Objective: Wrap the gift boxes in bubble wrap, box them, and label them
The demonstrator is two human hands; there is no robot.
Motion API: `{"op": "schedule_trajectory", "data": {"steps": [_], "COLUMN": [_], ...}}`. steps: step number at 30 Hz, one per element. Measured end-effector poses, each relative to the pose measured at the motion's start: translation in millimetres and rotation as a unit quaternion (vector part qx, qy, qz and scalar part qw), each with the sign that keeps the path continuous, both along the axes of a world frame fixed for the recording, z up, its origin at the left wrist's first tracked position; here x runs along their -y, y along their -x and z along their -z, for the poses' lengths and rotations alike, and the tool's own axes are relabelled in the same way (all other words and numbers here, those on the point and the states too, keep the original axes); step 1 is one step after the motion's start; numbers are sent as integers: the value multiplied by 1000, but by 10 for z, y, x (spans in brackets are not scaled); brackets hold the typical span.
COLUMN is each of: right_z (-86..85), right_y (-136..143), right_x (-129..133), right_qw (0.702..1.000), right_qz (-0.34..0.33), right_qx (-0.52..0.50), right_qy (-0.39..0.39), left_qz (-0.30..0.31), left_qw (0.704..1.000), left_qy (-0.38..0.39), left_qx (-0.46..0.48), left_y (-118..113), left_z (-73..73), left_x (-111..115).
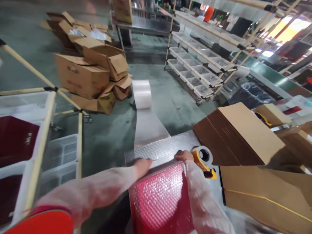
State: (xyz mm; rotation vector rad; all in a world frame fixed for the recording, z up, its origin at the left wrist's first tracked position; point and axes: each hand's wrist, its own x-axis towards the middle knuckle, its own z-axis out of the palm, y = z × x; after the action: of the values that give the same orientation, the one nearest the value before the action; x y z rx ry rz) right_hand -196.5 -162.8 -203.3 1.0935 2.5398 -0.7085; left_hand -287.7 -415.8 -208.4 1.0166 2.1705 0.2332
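Note:
A red flat item (161,198) wrapped in clear bubble wrap lies in front of me, its lower end cut off by the frame. Beyond it, a strip of bubble wrap (156,149) crosses the metal table edge and runs to a large roll (141,94). My left hand (143,167) is closed at the near edge of the strip, fingertips blurred. Fingers bent, my right hand (185,156) pinches near the wrap's right side; a small dark thing (178,152) shows at its fingertips, its kind unclear. Beside that hand lies a yellow tape dispenser (204,162) with a tape roll.
Stacked flat cardboard (234,136) and a strapped carton bundle (263,191) stand at the right. Opened cardboard boxes (83,74) are piled on the floor at left. A pipe rack with clear bins (187,68) stands behind; another rack (41,139) is at left.

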Motion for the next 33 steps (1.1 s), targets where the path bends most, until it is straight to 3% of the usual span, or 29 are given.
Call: {"op": "schedule_trajectory", "data": {"steps": [2, 4, 5, 7, 8, 10, 13, 15, 18, 20, 23, 25, 26, 33], "right_z": [-38, -63, -66, -47, -27, 25, 87, 95, 64, 42, 45, 78, 99, 157], "right_y": [135, 297, 374, 494, 534, 579, 598, 601, 570, 500, 332, 220, 175, -33], "right_x": [-10, -27, -40, -82, -108, -165, -231, -249, -244, -227, -176, -124, -94, -12], "right_qw": [998, 976, 950, 879, 850, 830, 823, 821, 829, 860, 955, 985, 989, 987], "right_qz": [-63, -211, -304, -458, -498, -517, -523, -526, -520, -478, -272, -150, -122, -117], "right_qx": [-12, -18, -4, 55, 85, 120, 130, 138, 143, 116, 68, 71, 78, 112], "right_qy": [-23, -49, -70, -124, -148, -171, -181, -175, -146, -134, -100, -52, -31, 3], "left_qz": [-2, 7, 8, 1, -7, -15, -7, -7, 4, 12, -3, -10, -11, -21], "left_qw": [999, 996, 995, 991, 989, 987, 981, 970, 970, 969, 965, 965, 965, 973], "left_qy": [45, 80, 94, 120, 131, 128, 21, -65, -115, -131, -149, -152, -152, -135], "left_qx": [-13, -34, -44, -62, -68, -98, -194, -233, -216, -208, -214, -214, -211, -188], "left_y": [37, 60, 67, 77, 81, 92, 140, 196, 273, 291, 266, 249, 248, 316], "left_z": [-4, -12, -24, -84, -135, -262, -379, -307, 34, 319, 636, 725, 740, 771], "left_x": [594, 1075, 1251, 1463, 1497, 1417, 938, 484, -80, -254, -271, -230, -210, 152]}}
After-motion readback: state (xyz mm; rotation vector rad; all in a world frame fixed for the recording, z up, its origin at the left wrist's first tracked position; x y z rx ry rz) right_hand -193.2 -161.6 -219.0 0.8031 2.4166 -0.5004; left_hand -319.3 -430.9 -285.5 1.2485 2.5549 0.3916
